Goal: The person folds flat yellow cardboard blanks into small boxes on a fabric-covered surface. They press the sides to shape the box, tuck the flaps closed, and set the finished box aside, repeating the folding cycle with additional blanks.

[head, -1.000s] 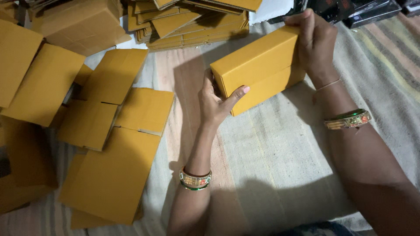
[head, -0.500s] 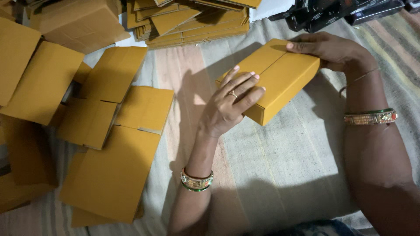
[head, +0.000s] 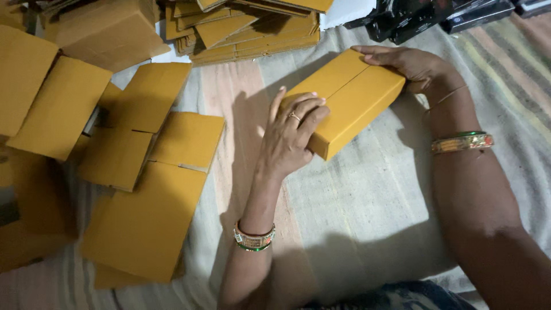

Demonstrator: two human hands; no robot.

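We note the left hand spread flat, pressing the closed yellow box; the right hand cups its far corner. The striped cloth nearer than the box lies open; flattened cartons lie left of it.

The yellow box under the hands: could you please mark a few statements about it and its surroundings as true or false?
1. Both hands rest on the yellow box. True.
2. The box stands open with its flaps up. False: its flaps are shut, meeting along a seam on top.
3. The left hand wears a ring. True.
4. The right hand holds a pair of scissors. False: it holds only the box's far end.
5. Flattened yellow cartons lie left of the left hand. True.
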